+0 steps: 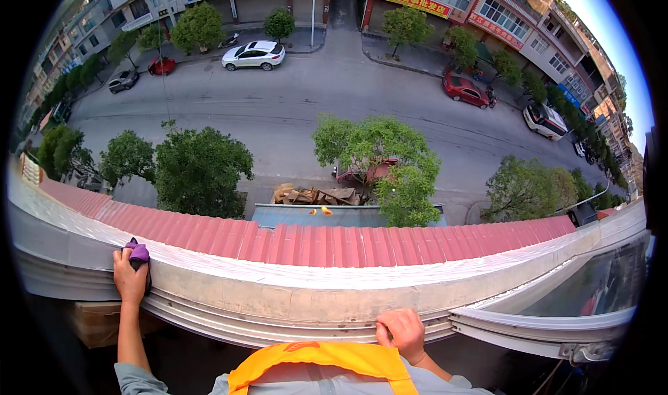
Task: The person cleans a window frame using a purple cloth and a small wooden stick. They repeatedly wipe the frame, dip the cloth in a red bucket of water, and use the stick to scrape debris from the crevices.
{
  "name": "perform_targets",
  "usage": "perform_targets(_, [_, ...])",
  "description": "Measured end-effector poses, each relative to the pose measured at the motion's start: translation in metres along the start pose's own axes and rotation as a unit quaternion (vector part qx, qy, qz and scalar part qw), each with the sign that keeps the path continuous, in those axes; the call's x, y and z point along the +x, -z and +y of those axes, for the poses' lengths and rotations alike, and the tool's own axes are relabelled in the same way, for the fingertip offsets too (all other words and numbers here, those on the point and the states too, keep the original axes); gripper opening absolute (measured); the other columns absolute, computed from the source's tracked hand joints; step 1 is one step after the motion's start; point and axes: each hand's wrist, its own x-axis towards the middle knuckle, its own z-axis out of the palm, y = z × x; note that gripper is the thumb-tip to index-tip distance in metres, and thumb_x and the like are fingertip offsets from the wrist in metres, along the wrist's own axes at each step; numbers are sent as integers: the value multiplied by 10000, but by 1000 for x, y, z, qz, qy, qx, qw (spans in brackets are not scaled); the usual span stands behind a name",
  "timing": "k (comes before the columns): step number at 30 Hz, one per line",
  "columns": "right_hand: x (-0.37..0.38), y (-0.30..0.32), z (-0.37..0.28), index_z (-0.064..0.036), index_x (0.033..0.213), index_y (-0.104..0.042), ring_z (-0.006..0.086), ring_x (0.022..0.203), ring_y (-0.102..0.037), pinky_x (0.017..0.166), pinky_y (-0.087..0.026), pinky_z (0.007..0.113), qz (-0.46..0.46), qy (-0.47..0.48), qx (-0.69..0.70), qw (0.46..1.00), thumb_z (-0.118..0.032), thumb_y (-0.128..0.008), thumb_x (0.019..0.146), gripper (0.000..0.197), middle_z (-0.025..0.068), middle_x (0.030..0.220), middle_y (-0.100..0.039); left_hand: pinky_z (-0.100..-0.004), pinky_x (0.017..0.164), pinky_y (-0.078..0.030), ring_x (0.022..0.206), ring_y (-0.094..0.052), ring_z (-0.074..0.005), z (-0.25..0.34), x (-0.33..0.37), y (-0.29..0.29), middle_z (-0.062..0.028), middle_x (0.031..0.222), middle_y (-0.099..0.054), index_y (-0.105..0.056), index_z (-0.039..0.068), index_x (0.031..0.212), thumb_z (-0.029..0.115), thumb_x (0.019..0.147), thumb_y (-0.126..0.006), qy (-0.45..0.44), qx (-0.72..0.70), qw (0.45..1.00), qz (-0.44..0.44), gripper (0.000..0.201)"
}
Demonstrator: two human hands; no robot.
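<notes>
My left hand [128, 277] is closed on a purple and dark cloth [140, 253] at the left part of the window ledge. The cloth lies against the pale ledge [278, 299], and its dark part hangs down beside my wrist. Farther right, my right hand [403, 331] rests with curled fingers on the white window frame [229, 329], whose grooved track runs along the near side of the ledge. Its fingertips are hidden under the hand. An orange apron or vest [313, 353] covers my front over grey sleeves.
Beyond the ledge slopes a red corrugated roof [320, 245], with a drop to the street [306, 109] below. A window pane [591, 283] stands at the right. A cardboard box [97, 323] sits under the frame at left. Trees, parked cars and a wood pile [316, 195] are below.
</notes>
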Motion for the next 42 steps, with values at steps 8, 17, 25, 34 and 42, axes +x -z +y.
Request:
perform_targets(8, [1,0,0,-65,890,-647,262,726,-617,637,-502,359,34,-2,30,999,14,-704,675,236,61,853,-651,-458,785,-479,922,-565,-382,141,-48,2,-141,992,-524,-625,89,985,124,626,-785,-226,-93,963,-110,395])
perform_targets(17, [-14,2,11,-53,879,-637,245,700,-629,623,-508,339,157,50,112,980,35,-684,709,197,79,832,-656,-411,739,-540,967,-569,-313,410,-119,-42,-121,1067,-541,-612,114,994,215,636,-789,-592,-252,721,-257,412])
perform_targets(25, [-25,5,5,-18,954,-613,277,662,-588,622,-465,362,176,69,80,979,-19,-640,847,111,125,822,-636,-358,772,-425,990,-538,-214,508,-198,-77,-22,988,-573,-705,182,866,267,798,-631,-738,-314,595,-50,132])
perform_targets(34, [-25,3,9,-5,920,-602,312,694,-576,662,-450,404,97,70,91,989,46,-594,786,143,135,821,-620,-387,790,-468,939,-547,-267,231,-65,-11,-66,1104,-556,-636,150,907,210,609,-810,-631,-198,713,-232,351])
perform_targets(42, [-18,-2,10,1,926,-605,317,699,-574,645,-429,401,64,107,84,989,60,-590,776,162,142,830,-618,-412,811,-497,981,-575,-302,-31,29,48,-102,1105,-587,-680,101,967,117,686,-720,-293,256,902,-188,284])
